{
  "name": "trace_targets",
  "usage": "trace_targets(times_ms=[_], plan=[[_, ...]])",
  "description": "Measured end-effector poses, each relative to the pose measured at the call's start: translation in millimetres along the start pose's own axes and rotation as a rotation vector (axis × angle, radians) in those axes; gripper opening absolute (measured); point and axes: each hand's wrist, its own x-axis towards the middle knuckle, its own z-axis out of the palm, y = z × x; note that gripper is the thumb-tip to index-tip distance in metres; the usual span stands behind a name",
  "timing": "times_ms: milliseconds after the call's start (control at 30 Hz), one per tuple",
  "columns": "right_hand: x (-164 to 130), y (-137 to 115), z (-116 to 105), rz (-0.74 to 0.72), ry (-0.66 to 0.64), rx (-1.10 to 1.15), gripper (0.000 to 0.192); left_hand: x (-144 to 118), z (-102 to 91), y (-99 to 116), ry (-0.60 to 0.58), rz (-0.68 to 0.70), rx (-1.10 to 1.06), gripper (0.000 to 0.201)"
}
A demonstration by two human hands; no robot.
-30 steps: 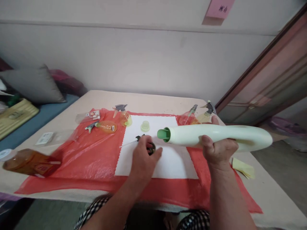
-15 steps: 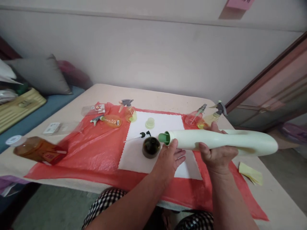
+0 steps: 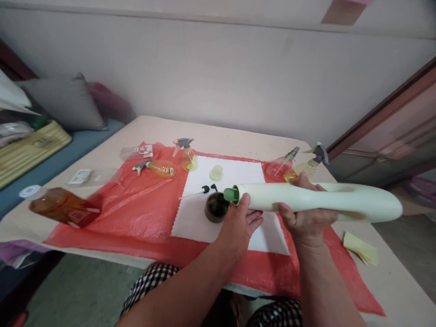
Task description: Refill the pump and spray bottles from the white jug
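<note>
A pale green detergent jug [image 3: 269, 196] lies nearly level in the air, its green pouring spout [image 3: 231, 194] pointing left. My right hand [image 3: 308, 218] is wrapped round its middle from below. At the neck, my left hand [image 3: 240, 225] pinches the rim, thumb on the near side, other fingers reaching under it. Just below and left of the spout stands a dark, round, uncapped bottle [image 3: 215, 210], partly covered by the spout and my left hand. Behind it lies a black pump head with its tube [image 3: 205, 189]. A translucent pale green cap [image 3: 216, 173] sits farther back.
White cloth [image 3: 194, 222] lies over red plastic sheeting [image 3: 136, 209] on the table. Spray bottles [image 3: 189, 159] stand or lie at the back left; others [image 3: 279, 167] are at the back right. A large amber bottle [image 3: 63, 206] leans at left. Yellow folded paper [image 3: 361, 247] lies at right.
The jug has moved slightly left, so its spout now overlaps the right side of the dark bottle. The whole view has shifted a little; both hands keep their hold.
</note>
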Motion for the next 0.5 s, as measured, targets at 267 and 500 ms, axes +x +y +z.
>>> trace_targets(times_ms=[267,500], plan=[[-0.4,0.7,1.5,-0.040,0.002,-0.024,0.096,2.2,0.1,0.3,-0.017,-0.002,-0.024,0.053],[-2.7,1.6,1.8,-0.049,0.028,0.001,0.094,4.3,-0.5,-1.1,-0.034,-0.008,-0.056,0.055]])
